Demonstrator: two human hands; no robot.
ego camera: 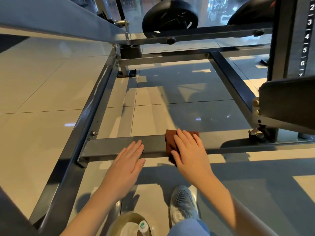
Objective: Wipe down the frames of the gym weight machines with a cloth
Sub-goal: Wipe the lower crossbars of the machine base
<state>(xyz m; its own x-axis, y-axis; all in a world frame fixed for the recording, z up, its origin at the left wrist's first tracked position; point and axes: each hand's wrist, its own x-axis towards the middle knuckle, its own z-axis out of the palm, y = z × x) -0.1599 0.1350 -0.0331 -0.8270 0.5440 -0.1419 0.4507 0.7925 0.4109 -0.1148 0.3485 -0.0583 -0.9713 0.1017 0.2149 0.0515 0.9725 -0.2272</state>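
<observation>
Our left hand lies flat on the grey steel crossbar, and the ungripped brown cloth under our flat right hand could slip off.

A rust-brown folded cloth contrasts with the dark grey painted steel frame bar. The glossy pale beige floor tiles carry thin dark grout lines. White numerals mark a black weight-stack strip. The mesh sneaker is pale grey, the trouser leg light blue.
</observation>
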